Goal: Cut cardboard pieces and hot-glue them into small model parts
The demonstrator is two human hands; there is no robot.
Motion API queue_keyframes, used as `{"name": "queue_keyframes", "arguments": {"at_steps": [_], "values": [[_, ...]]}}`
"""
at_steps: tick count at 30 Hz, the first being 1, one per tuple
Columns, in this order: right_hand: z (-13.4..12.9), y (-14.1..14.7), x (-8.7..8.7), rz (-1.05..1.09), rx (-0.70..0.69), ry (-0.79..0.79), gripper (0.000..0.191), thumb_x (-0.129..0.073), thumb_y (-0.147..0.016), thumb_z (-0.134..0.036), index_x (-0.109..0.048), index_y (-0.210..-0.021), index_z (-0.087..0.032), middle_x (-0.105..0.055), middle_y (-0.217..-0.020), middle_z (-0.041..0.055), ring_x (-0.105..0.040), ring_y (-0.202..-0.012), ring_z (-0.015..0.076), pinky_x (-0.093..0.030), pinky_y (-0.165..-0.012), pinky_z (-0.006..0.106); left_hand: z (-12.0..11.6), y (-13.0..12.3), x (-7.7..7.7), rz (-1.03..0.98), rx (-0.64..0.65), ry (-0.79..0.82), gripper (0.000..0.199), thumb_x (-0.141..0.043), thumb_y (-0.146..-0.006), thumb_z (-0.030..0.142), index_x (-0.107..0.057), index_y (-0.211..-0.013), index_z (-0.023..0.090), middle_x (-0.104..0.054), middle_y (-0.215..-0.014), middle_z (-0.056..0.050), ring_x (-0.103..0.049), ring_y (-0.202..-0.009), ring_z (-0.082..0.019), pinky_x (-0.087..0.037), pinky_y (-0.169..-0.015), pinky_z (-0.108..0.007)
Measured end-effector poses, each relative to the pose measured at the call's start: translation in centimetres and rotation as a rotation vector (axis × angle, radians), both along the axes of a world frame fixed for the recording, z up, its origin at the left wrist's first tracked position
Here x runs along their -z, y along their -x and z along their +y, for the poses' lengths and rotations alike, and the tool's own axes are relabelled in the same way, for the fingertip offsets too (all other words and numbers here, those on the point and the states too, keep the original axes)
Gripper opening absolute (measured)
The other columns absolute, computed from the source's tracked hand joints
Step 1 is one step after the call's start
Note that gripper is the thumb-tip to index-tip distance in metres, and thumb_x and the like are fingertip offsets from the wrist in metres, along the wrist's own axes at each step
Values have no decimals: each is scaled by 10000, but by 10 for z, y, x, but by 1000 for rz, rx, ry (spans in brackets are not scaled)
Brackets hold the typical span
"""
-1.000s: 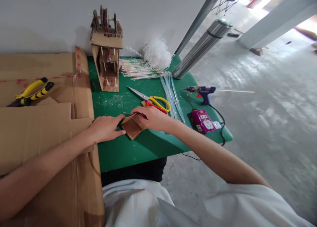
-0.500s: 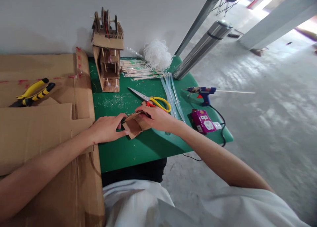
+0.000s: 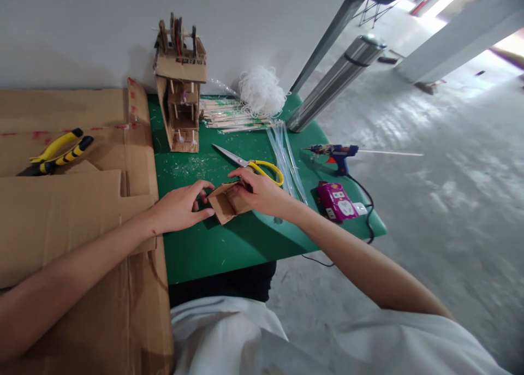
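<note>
A small folded cardboard box (image 3: 224, 206), its open side toward me, is held just over the green table (image 3: 196, 255). My right hand (image 3: 260, 192) grips it from the right, thumb inside and fingers over the back edge. On the other side, my left hand (image 3: 186, 204) is open, thumb and fingers apart around the box's left edge. Whether those fingertips press on the cardboard I cannot tell. Scissors (image 3: 233, 155) with yellow handles lie just behind the right hand, which partly covers them.
A cardboard model (image 3: 182, 102) with wooden sticks stands by the wall. Bundled sticks (image 3: 233, 113), white elastic string (image 3: 262, 91), clear glue sticks (image 3: 284, 156) and a steel flask (image 3: 335, 83) are at the back. A glue gun (image 3: 338, 154) and purple power socket (image 3: 338, 202) lie right; pliers (image 3: 57, 154) rest on cardboard (image 3: 53, 216).
The box has shifted slightly right and turned a little, moving with my right hand. My left fingers have spread somewhat wider at its edge.
</note>
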State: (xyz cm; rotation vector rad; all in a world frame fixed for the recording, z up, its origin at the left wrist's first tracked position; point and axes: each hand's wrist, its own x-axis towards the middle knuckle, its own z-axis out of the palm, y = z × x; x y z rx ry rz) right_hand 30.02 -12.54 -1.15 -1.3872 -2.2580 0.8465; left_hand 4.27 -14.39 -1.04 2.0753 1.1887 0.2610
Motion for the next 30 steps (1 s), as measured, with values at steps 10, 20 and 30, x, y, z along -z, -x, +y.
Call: {"name": "queue_keyframes", "arguments": {"at_steps": [10,20,30], "values": [[-16,5,26,528,283,306,371,-583,-902,-407,-472,-1205,-225,-608,-831,-16,-525,-523,101,-392,-419,230,-4,3,-3,-184,-46,71,1178,-813,-668,620,-147,-1574,269,-440,-1506,-171,-609,-1145,-289,-567,-865,-417],[-29,17,45,570,292,257,347,-572,-881,-320,-486,-1204,-227,-616,-860,3,-562,-604,120,-464,-506,250,-5,3,-7,-47,-1,24,1012,-676,-777,691,-207,-1561,254,-399,-1564,-168,-594,-1219,-331,-515,-981,-479],[-25,10,47,277,281,33,377,-562,-796,-185,-614,-1170,-180,-708,-1024,72,-646,-818,193,-498,-721,327,-4,4,-5,-23,-12,-51,771,-564,-904,512,-235,-1540,227,-548,-1368,-162,-634,-1030,-258,-521,-924,-455]]}}
